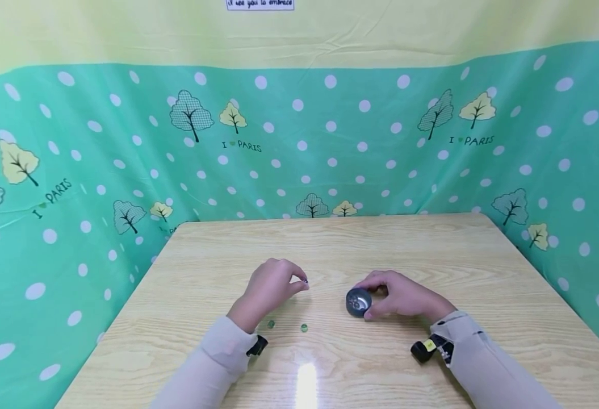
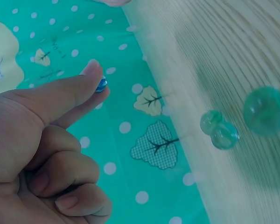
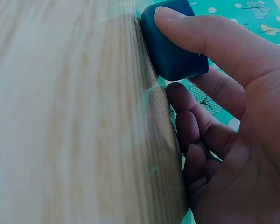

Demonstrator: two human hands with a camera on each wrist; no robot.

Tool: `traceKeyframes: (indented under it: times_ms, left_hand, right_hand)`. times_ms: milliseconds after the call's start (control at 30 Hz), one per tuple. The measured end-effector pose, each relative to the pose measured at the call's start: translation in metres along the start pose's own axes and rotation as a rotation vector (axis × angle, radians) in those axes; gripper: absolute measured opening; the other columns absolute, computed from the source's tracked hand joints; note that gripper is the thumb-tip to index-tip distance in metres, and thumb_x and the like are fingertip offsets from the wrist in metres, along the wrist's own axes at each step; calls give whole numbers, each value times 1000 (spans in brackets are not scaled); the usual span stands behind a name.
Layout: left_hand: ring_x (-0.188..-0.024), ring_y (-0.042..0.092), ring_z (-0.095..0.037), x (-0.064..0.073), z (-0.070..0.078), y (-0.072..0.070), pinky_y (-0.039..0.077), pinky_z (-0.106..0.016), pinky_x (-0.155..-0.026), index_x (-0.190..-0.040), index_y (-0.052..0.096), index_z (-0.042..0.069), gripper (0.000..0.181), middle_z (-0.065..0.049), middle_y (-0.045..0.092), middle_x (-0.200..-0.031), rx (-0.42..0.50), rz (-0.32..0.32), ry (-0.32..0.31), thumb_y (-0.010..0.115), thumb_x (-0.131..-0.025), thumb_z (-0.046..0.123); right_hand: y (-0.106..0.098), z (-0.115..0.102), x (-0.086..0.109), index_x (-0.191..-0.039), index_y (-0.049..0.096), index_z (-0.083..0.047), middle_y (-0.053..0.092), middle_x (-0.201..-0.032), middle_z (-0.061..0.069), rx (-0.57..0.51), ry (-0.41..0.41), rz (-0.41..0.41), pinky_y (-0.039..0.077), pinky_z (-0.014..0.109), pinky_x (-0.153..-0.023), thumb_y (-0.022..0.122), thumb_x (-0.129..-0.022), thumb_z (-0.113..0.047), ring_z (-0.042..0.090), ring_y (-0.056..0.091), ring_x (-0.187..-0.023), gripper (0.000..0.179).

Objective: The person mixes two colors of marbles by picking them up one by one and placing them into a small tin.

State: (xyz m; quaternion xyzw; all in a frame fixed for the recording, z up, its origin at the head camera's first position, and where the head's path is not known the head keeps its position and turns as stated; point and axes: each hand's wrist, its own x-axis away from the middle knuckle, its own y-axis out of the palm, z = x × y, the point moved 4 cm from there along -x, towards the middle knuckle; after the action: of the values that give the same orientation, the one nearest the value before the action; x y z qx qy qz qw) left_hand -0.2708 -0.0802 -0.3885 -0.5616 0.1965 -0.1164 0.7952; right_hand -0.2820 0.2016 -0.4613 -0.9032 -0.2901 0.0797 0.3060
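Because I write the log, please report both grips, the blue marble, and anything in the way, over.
Left grip pinches blue marble. Right grip holds dark cup. Green marbles lie on table, not between blue marble and cup.

Head camera: high, faces forward-down over bench. Wrist cameras: tilted, close at left hand, right hand; all share cloth.

The head view's top edge cuts off the sign. Left of centre in the left wrist view, the left hand partly hides a bead. Contents of the cup, perhaps beads, are too small to tell.
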Motion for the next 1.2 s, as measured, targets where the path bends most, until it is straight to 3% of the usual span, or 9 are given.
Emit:
traceKeyframes:
  times_ms: [200, 500, 1200]
  left_hand:
    - [-97, 75, -16, -2, 7, 5, 58, -33, -77, -96, 84, 22, 10, 6, 80, -100, 39, -24, 14, 82, -90, 30]
    - [-100, 72, -18, -6, 19, 9, 58, -38, -86, -97, 84, 24, 12, 8, 80, -100, 14, -16, 29, 82, -90, 33]
    - [-96, 74, -14, -16, 38, 14, 58, -30, -75, -98, 84, 24, 12, 8, 80, -101, 36, -19, 80, 82, -90, 33]
  right_hand:
    - [1, 1, 1, -123, 74, -32, 68, -119, -6, -8, -2, -3, 45, 41, -98, 94, -75, -32, 22, 57, -113, 51]
    - [0, 1, 0, -124, 74, -32, 69, -120, -6, -11, 3, 2, 45, 39, -98, 94, -75, -34, 20, 58, -113, 52]
    - [-1, 3, -1, -123, 75, -34, 69, -118, -11, -15, 20, -1, 45, 39, -98, 94, -75, -34, 20, 59, -112, 52]
